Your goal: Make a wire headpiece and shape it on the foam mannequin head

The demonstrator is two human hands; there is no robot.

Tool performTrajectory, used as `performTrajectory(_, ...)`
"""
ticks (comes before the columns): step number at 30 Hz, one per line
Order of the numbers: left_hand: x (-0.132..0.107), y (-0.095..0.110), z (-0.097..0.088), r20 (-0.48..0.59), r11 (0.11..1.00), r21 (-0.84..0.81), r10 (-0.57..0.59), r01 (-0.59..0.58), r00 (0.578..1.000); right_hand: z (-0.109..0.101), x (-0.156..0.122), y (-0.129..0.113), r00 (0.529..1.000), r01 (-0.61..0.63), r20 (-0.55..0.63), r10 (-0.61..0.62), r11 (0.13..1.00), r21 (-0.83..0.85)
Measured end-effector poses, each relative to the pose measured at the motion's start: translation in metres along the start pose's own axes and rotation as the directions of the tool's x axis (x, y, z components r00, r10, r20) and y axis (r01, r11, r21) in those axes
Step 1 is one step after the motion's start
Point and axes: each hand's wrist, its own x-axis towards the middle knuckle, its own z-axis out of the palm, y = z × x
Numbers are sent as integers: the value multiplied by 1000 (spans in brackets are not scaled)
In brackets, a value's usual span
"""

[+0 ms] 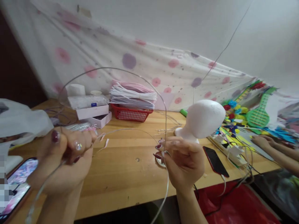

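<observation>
My left hand [66, 155] is closed in a fist on one end of a thin silvery wire [112, 69] that arcs up and over the table. My right hand [183, 158] pinches the same wire near its other end, thumb and fingertips pressed together. The wire hangs down past the table edge below my right hand. A white foam mannequin head [202, 119] stands just behind my right hand. Both hands hover above the wooden table [126, 165].
A red basket [130, 113] holding stacked pink and white sheets and pink boxes [93, 113] sit at the back. A phone [16, 183] lies at left, a dark phone [215, 161] and a power strip [231, 151] at right. Another person's hands [271, 144] rest by colourful craft pieces [257, 113].
</observation>
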Motion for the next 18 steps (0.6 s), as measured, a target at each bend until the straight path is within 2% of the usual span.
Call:
performTrajectory(2,5,-5,-3,83,998,55,-12,7,997,0,1,-2,998,-16,59,19,999,-35)
performTrajectory(4,8,-12,-8,95,994,36,-108,105,990,1,3,-3,991,-9,131,20,996,-85)
performTrajectory(10,3,-35,-21,-29,938,-48,-344,342,939,5,11,-6,960,100,278,-39,973,-207)
performTrajectory(13,-6,-49,-28,-34,882,16,-470,471,882,6,12,-3,964,57,267,2,975,-214)
performTrajectory(15,-11,-58,-36,-103,839,104,-526,535,844,5,13,-1,971,41,238,12,976,-216)
performTrajectory(17,-13,-60,-45,-142,715,266,-634,646,760,3,15,0,974,45,225,11,969,-243)
performTrajectory(18,-12,-59,-47,-177,674,350,-635,651,752,2,17,-1,973,47,230,14,965,-259)
